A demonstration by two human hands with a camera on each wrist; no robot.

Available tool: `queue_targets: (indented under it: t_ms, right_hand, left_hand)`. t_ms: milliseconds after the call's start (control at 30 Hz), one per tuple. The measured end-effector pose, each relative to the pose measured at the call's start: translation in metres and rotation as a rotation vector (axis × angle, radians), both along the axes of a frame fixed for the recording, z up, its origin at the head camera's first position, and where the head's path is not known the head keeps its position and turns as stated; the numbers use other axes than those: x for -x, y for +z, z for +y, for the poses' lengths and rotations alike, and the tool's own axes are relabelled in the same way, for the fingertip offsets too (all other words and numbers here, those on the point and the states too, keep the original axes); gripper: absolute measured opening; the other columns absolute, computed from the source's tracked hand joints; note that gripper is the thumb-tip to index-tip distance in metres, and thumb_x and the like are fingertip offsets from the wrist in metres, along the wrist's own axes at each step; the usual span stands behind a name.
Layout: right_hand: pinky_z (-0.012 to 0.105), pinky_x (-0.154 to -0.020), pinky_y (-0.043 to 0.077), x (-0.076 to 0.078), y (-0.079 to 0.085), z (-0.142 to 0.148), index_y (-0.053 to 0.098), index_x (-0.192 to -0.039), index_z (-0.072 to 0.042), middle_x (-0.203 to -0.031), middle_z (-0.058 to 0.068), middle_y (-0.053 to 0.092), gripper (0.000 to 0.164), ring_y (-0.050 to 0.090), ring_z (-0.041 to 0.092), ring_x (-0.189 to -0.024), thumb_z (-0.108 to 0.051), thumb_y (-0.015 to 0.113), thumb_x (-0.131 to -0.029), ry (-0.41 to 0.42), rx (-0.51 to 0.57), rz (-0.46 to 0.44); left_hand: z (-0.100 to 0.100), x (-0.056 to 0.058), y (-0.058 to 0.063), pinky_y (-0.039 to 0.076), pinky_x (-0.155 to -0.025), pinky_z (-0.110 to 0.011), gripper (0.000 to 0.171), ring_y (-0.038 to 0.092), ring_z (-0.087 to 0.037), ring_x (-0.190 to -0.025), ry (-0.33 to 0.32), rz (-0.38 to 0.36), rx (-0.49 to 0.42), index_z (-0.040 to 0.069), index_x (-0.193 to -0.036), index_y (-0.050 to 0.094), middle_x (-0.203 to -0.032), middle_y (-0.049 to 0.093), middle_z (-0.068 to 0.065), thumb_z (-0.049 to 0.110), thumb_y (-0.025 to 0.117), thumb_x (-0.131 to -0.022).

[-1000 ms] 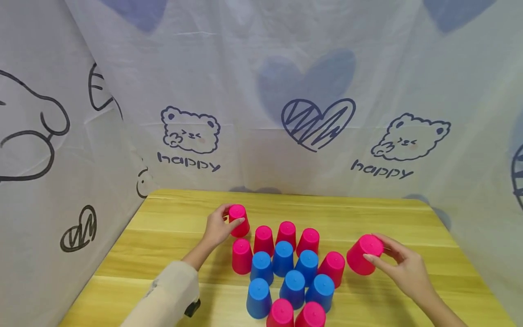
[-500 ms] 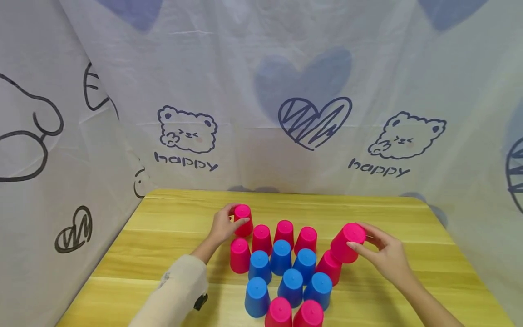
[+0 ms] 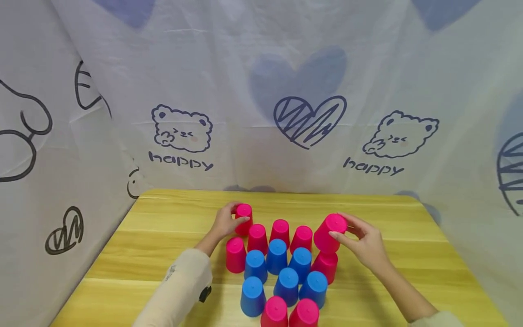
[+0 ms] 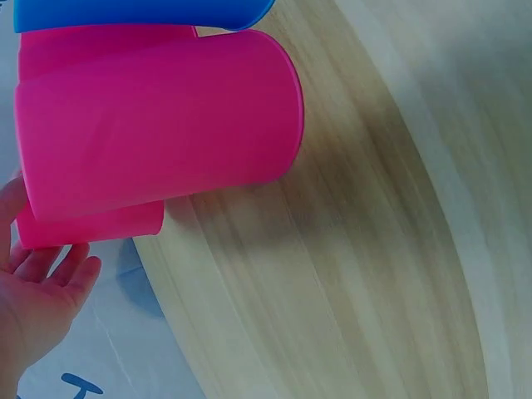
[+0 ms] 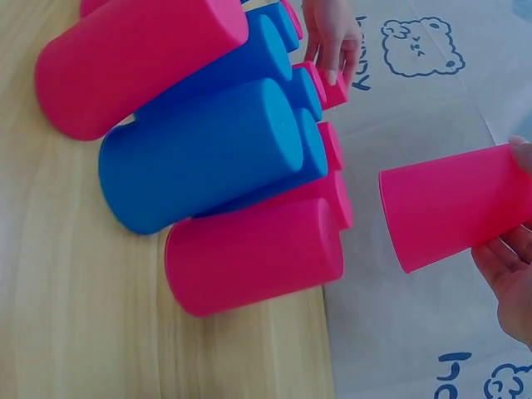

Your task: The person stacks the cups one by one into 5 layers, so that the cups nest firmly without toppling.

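Note:
At the far left of the group, my left hand [image 3: 225,222] grips an upside-down pink cup [image 3: 244,220] between thumb and fingers; in the left wrist view a nearer pink cup [image 4: 166,116] hides most of it. My right hand [image 3: 365,240] pinches another upside-down pink cup [image 3: 328,234] from its right side. That cup is raised and slightly tilted, overlapping the pink cup [image 3: 325,267] below it in the head view. The right wrist view shows it apart from the standing cups, its rim facing them, with my right fingers [image 5: 499,258] around its base end.
Several blue cups [image 3: 287,287] stand upside down in the middle of the group. Pink cups [image 3: 280,232] stand behind them, and two more pink cups [image 3: 274,312] at the front. All are on a wooden table [image 3: 122,272]. A printed curtain [image 3: 245,91] hangs behind.
My right hand has carried its pink cup leftward and slightly up, from beside the group to over its right side. My left hand, still gripping its cup, has shifted slightly right toward the back row.

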State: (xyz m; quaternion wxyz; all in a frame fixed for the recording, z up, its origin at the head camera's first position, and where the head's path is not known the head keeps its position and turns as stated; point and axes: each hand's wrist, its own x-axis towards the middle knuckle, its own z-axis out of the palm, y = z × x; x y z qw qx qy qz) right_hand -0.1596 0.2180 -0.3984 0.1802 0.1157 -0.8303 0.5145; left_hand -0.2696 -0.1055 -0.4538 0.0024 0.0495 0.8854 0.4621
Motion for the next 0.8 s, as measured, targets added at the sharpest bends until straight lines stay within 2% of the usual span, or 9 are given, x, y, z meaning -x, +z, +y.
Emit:
queue_targets:
  t_ms: [67, 100, 267, 467, 567, 667, 800]
  right_hand:
    - [0.008, -0.076, 0.049, 0.005, 0.001, -0.006, 0.058, -0.12, 0.004, -0.112, 0.022, 0.063, 0.044, 0.055, -0.012, -0.091, -0.004, 0.071, -0.079, 0.011, 0.021, -0.017]
    - [0.008, -0.077, 0.049, 0.007, 0.001, -0.008, 0.057, -0.121, 0.004, -0.113, 0.023, 0.063, 0.045, 0.055, -0.012, -0.092, -0.005, 0.071, -0.079, 0.013, 0.033, -0.029]
    - [0.01, -0.08, 0.049, 0.023, 0.002, -0.023, 0.056, -0.124, 0.0, -0.117, 0.019, 0.062, 0.046, 0.055, -0.008, -0.094, -0.011, 0.071, -0.081, 0.011, 0.05, -0.086]
    - [0.013, -0.082, 0.049, 0.041, 0.008, -0.045, 0.056, -0.125, -0.002, -0.119, 0.017, 0.062, 0.048, 0.059, 0.021, -0.105, -0.014, 0.071, -0.081, 0.03, 0.061, -0.121]
    - [0.024, -0.087, 0.052, 0.048, 0.011, -0.056, 0.055, -0.126, -0.002, -0.119, 0.017, 0.061, 0.049, 0.058, 0.029, -0.108, -0.014, 0.071, -0.081, 0.057, 0.073, -0.132]
    - [0.038, -0.09, 0.052, 0.055, 0.014, -0.066, 0.055, -0.126, -0.003, -0.12, 0.017, 0.061, 0.049, 0.058, 0.029, -0.109, -0.014, 0.071, -0.081, 0.073, 0.086, -0.143]
    - [0.04, -0.09, 0.052, 0.062, 0.014, -0.076, 0.056, -0.125, -0.004, -0.119, 0.016, 0.062, 0.048, 0.059, 0.029, -0.108, -0.015, 0.071, -0.081, 0.08, 0.096, -0.141]
  left_hand:
    - [-0.001, 0.001, 0.0, 0.05, -0.092, -0.043, 0.051, 0.054, -0.036, -0.114, 0.001, -0.01, 0.01, -0.002, -0.129, 0.047, -0.122, 0.057, -0.021, 0.009, 0.067, -0.084]
    - [-0.001, 0.002, 0.0, 0.05, -0.092, -0.043, 0.051, 0.054, -0.036, -0.114, 0.002, -0.014, 0.017, -0.002, -0.13, 0.047, -0.123, 0.057, -0.021, 0.009, 0.067, -0.084]
    - [0.005, 0.004, 0.003, 0.05, -0.092, -0.043, 0.051, 0.054, -0.036, -0.113, -0.019, -0.036, 0.035, -0.003, -0.13, 0.046, -0.123, 0.056, -0.022, 0.01, 0.066, -0.084]
    - [0.013, 0.009, 0.002, 0.051, -0.09, -0.042, 0.047, 0.056, -0.037, -0.109, -0.049, -0.008, 0.058, -0.006, -0.126, 0.047, -0.119, 0.057, -0.025, 0.007, 0.065, -0.085]
    - [0.016, 0.01, 0.001, 0.05, -0.091, -0.043, 0.046, 0.055, -0.037, -0.11, -0.05, -0.019, 0.047, -0.007, -0.126, 0.045, -0.12, 0.056, -0.025, 0.006, 0.064, -0.086]
    - [0.018, 0.01, 0.001, 0.05, -0.092, -0.043, 0.046, 0.055, -0.037, -0.111, -0.054, -0.036, 0.035, -0.006, -0.127, 0.045, -0.12, 0.056, -0.025, 0.006, 0.062, -0.087]
    - [0.02, 0.01, 0.0, 0.05, -0.093, -0.043, 0.045, 0.054, -0.036, -0.112, -0.046, -0.058, 0.026, -0.004, -0.129, 0.044, -0.121, 0.055, -0.023, 0.007, 0.061, -0.088]
